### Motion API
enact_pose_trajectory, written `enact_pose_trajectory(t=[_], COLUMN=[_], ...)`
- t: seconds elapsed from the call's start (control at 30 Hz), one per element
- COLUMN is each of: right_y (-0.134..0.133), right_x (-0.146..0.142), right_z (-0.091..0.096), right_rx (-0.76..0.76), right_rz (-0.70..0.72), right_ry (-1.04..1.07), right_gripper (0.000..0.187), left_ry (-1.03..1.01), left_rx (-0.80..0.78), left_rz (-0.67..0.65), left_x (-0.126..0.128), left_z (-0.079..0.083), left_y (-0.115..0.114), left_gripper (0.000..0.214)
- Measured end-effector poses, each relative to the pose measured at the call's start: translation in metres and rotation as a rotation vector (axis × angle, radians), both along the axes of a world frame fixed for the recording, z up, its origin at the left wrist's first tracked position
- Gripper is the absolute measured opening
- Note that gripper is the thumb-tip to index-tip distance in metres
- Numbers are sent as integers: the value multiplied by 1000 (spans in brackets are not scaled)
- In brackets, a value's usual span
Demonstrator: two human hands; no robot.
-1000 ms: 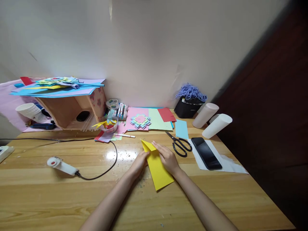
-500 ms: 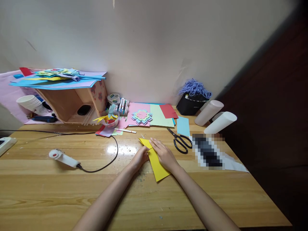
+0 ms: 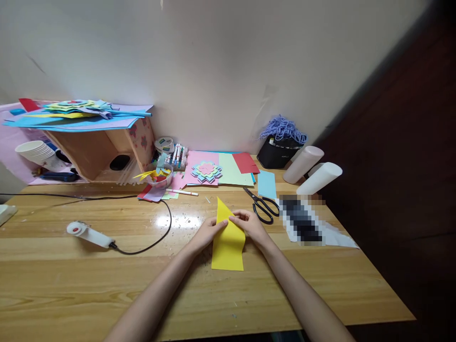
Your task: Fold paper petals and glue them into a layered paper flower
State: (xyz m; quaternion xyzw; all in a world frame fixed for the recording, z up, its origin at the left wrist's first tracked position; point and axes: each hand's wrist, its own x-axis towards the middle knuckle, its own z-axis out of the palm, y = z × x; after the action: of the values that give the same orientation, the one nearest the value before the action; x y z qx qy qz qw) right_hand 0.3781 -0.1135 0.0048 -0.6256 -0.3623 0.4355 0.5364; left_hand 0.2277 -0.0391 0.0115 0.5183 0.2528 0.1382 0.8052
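Observation:
A yellow sheet of paper (image 3: 228,249) is between my hands, its far end coming to a slanted point and its near edge straight. My left hand (image 3: 210,232) grips its left side, thumb on top and fingers underneath. On the right side, my right hand (image 3: 249,225) pinches the paper near the slanted edge, its thumb almost meeting the left one. The sheet bows slightly along its right edge. Black-handled scissors (image 3: 262,207) lie just beyond my right hand, blades pointing away to the left.
A white corded tool (image 3: 90,234) lies left, its black cord looping toward the back. Behind are a bowl of paper scraps (image 3: 159,179), a layered paper flower (image 3: 206,171), a light blue sheet (image 3: 267,184) and a black pouch of yarn (image 3: 280,151). White cylinders (image 3: 320,179) stand at right.
The yellow paper has turned upright toward me. My right hand has gone from lying flat on it to pinching its right side. My left hand now holds its left edge.

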Motion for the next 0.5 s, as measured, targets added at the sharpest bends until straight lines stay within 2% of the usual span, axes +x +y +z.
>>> enact_pose_trajectory(t=[0.17,0.37,0.43,0.5], right_y=[1,1,0,-1], right_x=[-3,-1,0,-1], right_z=[0,3,4,4], right_rx=[32,53,57,65], right_rz=[-70,-108,-77,-1], right_ry=[75,137,173,195], right_gripper=[32,32,37,50], left_ry=[21,30,19,33], left_rx=[79,105,124,138], left_rz=[101,108,113,148], left_x=[1,3,3,4], left_z=[-6,-10,-11,-11], left_y=[4,4,3,3], left_gripper=[40,36,34,33])
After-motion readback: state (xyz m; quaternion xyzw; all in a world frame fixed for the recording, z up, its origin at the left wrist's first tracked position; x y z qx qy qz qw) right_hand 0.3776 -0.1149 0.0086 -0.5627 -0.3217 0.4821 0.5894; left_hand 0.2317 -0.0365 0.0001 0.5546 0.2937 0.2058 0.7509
